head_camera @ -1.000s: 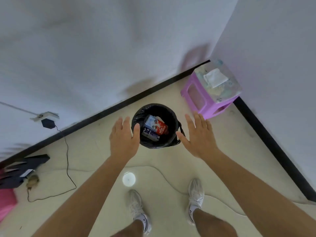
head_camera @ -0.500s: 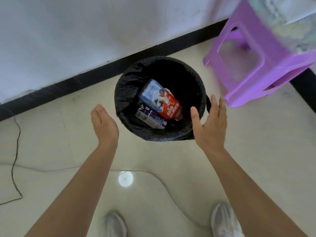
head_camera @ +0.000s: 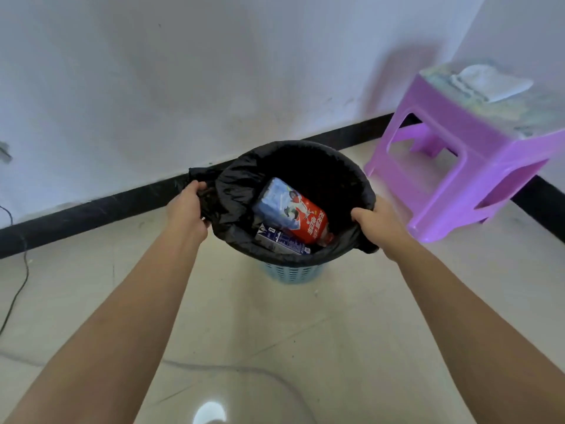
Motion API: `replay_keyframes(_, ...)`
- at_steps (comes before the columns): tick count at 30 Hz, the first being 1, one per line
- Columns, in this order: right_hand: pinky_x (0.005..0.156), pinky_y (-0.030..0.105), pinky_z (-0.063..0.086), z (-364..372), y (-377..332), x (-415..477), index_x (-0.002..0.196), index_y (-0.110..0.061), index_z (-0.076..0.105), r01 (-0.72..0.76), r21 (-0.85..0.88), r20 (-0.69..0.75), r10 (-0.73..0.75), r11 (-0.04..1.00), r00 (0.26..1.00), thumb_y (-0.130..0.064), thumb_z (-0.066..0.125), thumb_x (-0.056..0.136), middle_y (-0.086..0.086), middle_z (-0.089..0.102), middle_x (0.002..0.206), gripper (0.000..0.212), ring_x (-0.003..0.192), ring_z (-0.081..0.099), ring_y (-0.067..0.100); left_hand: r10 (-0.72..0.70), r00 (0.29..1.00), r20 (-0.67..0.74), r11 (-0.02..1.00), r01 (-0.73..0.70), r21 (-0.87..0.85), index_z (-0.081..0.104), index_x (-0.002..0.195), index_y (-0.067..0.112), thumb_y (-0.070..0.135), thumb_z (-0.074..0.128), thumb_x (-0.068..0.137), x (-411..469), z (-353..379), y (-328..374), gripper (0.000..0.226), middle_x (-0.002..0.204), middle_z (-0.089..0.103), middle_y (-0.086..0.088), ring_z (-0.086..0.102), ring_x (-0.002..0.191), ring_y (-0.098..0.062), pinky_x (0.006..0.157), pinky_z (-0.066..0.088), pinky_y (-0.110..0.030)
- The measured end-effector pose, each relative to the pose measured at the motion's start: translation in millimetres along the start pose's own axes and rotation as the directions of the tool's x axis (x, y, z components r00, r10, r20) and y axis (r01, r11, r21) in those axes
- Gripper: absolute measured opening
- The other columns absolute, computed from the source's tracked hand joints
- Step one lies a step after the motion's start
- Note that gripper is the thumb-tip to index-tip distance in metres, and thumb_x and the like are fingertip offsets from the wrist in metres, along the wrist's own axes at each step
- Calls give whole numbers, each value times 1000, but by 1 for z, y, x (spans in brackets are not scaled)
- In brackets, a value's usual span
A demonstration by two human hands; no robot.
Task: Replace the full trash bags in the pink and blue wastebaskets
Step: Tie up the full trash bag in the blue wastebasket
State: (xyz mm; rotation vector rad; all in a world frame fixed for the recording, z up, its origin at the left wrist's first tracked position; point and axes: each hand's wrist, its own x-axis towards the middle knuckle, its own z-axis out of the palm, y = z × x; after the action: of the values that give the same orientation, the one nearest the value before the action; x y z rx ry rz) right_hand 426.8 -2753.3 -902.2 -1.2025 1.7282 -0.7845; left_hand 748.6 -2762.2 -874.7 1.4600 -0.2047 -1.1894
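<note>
A blue slotted wastebasket [head_camera: 292,273] stands on the floor by the wall, lined with a black trash bag [head_camera: 308,169] whose rim is folded over the top. Inside the bag lie a red-and-blue bottle [head_camera: 295,214] and a dark blue carton [head_camera: 281,241]. My left hand [head_camera: 187,211] is closed on the bag's rim at its left side, where the plastic is pulled outward. At the right side, my right hand [head_camera: 377,224] grips the rim. The pink wastebasket is out of view.
A purple plastic stool [head_camera: 470,166] stands to the right of the basket, with a wet-wipe pack [head_camera: 489,87] on top. A black baseboard [head_camera: 91,212] runs along the white wall. A dark cable [head_camera: 15,289] trails on the tiled floor at the far left.
Both hands moved from open, beside the basket, onto the bag's rim and closed on it. The left side of the rim is now pulled outward. The camera came lower and closer.
</note>
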Motion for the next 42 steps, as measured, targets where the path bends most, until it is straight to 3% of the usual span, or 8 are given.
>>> replay_keyframes(4,55,31,47,4,-17,-7,101,-13,56,-88,-142,-20,86,986,996,-19,54,76,13,65,91,27,77,62,28,605,783,141,565,-548,617,48,59,19,32,59,90,-34,31,21,36,63,53,2,53,69,-24,64,37,-32)
replay_keyframes(6,50,31,48,3,-18,-12,104,-13,55,-127,-187,-56,118,974,991,-22,53,74,13,64,91,32,76,64,31,570,643,512,157,-696,700,49,61,20,35,58,93,-49,47,12,37,67,50,3,51,72,-23,66,33,-32)
replay_keyframes(14,62,37,53,-9,-8,-15,105,-5,57,-165,-219,-95,147,962,985,-23,54,74,18,67,98,37,83,65,34,488,439,754,-279,-741,611,63,102,18,40,50,97,-79,62,-19,26,102,38,-2,36,101,-24,90,29,-40)
replay_keyframes(18,64,39,57,-1,-19,-19,104,-9,52,-85,-380,-19,84,921,996,-28,57,78,13,65,93,33,80,65,31,527,260,809,-250,-863,440,65,102,14,35,53,97,-106,87,1,25,104,47,-5,43,100,-26,90,33,-42)
replay_keyframes(23,64,36,46,16,-27,-18,106,-13,50,3,-460,-14,-10,888,1000,-46,55,87,8,64,99,38,83,60,26,584,242,775,181,-969,166,62,92,10,29,52,96,-147,127,22,21,96,58,0,54,93,-18,86,45,-37)
replay_keyframes(27,79,39,44,-14,-34,-12,110,-15,61,-34,-669,31,74,743,997,-88,20,83,7,60,100,88,96,59,30,740,263,619,86,-950,301,61,91,16,34,55,94,-121,101,48,19,98,51,4,47,95,-12,83,31,-7)
replay_keyframes(33,74,36,41,-52,-102,1,108,-14,65,135,-591,-324,-387,796,863,-49,44,98,12,66,98,42,98,62,34,834,354,423,182,-901,394,47,85,23,37,51,96,-90,78,79,19,87,38,13,50,94,-26,78,39,-30)
replay_keyframes(42,66,23,42,-43,-167,-1,85,-30,62,511,-280,-308,-580,813,754,-59,60,83,-15,63,74,30,72,61,6,923,269,274,163,-920,356,46,78,18,39,58,92,-90,73,101,27,77,46,12,46,70,-1,65,39,-18)
